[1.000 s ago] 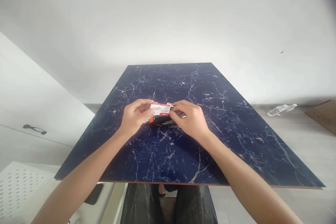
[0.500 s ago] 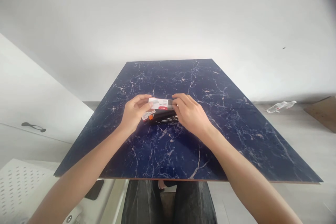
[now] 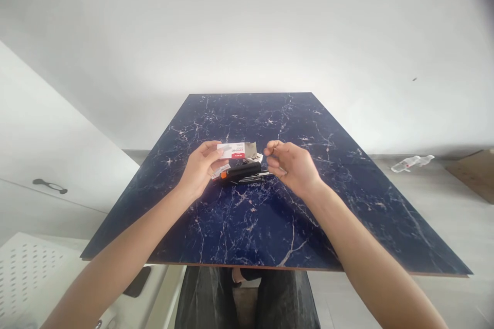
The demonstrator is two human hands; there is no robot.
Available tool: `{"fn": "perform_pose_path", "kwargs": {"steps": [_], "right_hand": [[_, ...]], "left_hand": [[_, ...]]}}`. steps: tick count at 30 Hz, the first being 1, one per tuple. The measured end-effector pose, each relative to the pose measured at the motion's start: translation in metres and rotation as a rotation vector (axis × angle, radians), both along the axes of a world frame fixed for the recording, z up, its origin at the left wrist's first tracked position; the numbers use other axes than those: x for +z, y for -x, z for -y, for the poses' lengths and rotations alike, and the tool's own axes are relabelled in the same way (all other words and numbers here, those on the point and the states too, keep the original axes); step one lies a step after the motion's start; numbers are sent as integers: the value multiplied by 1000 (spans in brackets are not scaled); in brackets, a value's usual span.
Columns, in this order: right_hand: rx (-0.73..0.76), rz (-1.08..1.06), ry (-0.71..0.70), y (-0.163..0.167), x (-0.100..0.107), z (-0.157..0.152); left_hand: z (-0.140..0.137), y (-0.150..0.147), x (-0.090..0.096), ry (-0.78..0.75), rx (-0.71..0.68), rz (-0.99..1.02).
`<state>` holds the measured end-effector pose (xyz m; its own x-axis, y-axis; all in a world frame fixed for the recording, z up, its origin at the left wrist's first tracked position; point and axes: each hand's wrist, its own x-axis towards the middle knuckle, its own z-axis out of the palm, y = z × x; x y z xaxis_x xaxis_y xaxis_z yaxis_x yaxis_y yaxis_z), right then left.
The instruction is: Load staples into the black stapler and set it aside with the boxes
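Note:
My left hand point(image 3: 196, 168) pinches a small white-and-red printed cardboard box point(image 3: 236, 150) between thumb and fingers, above the table. The box's right end is open, with a grey flap point(image 3: 250, 150) sticking out and a white flap below it. To the right of that end, my right hand point(image 3: 294, 165) is off the box, fingers loosely curled and apart, with nothing visible in them. Beneath the box lies a black tool with an orange end point(image 3: 243, 170) and thin metal parts, perhaps a stapler. A second white-and-red printed piece point(image 3: 219, 171) is partly hidden behind my left fingers.
The dark blue marbled table point(image 3: 247, 226) has its near edge above my legs. A white perforated surface point(image 3: 31, 272) and a dark flat object point(image 3: 138, 281) are low on the left. Clear plastic bottles point(image 3: 412, 163) and a cardboard box point(image 3: 473, 175) lie on the floor at right.
My right hand has let go of the box's right end and moved right, its fingers loosening. That end now shows open flaps. My left hand still holds the box in nearly the same place.

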<state>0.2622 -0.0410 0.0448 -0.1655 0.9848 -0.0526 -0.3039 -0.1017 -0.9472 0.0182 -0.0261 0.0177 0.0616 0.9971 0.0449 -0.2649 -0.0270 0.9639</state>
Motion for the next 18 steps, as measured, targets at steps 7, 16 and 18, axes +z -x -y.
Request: {"fn": "perform_pose_path", "kwargs": {"steps": [7, 16, 18], "right_hand": [[35, 326, -127, 10, -10, 5], [-21, 549, -264, 6, -18, 0], [-26, 549, -254, 7, -18, 0]], "left_hand": [[5, -3, -4, -35, -27, -87], [9, -4, -2, -38, -86, -148], [9, -4, -3, -66, -92, -155]]}}
